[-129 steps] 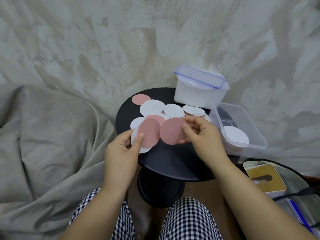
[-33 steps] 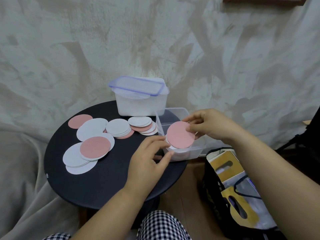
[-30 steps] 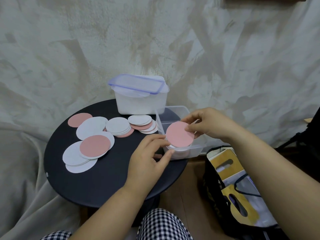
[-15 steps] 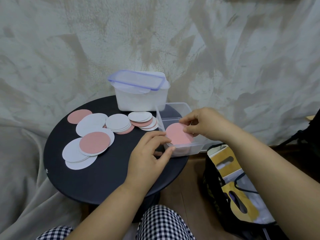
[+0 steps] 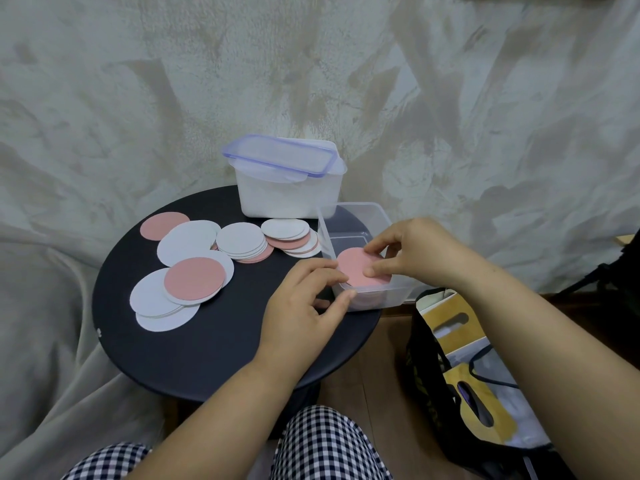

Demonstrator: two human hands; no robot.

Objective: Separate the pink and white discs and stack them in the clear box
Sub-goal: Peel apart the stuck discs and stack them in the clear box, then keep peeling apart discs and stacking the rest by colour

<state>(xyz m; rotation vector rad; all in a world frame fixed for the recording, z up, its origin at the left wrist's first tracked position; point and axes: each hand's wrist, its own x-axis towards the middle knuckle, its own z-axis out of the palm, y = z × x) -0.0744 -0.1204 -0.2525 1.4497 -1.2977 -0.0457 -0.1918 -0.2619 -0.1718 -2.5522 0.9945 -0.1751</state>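
Your right hand (image 5: 412, 254) pinches the pink disc (image 5: 353, 268) at its 3 o'clock edge, inside the clear box (image 5: 367, 211); your left hand (image 5: 304, 303) grips the rim at 9 o'clock.

Front of surface (image 5: 214, 358) is left bare. Back-left is taken up by loose discs (image 5: 239, 239). Clear box (image 5: 362, 204) mouth is blocked: rim gripped by left hand (image 5: 301, 306), pink disc (image 5: 353, 268) held inside by right hand (image 5: 412, 251). Lidded tub (image 5: 287, 192) is set just behind.

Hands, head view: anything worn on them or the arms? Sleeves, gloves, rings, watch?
Nothing worn. The left hand and right hand show no gloves, rings or watch. Both forearms are bare to the frame edge, with no sleeves. The only clothing in view is the black-and-white checked trousers.
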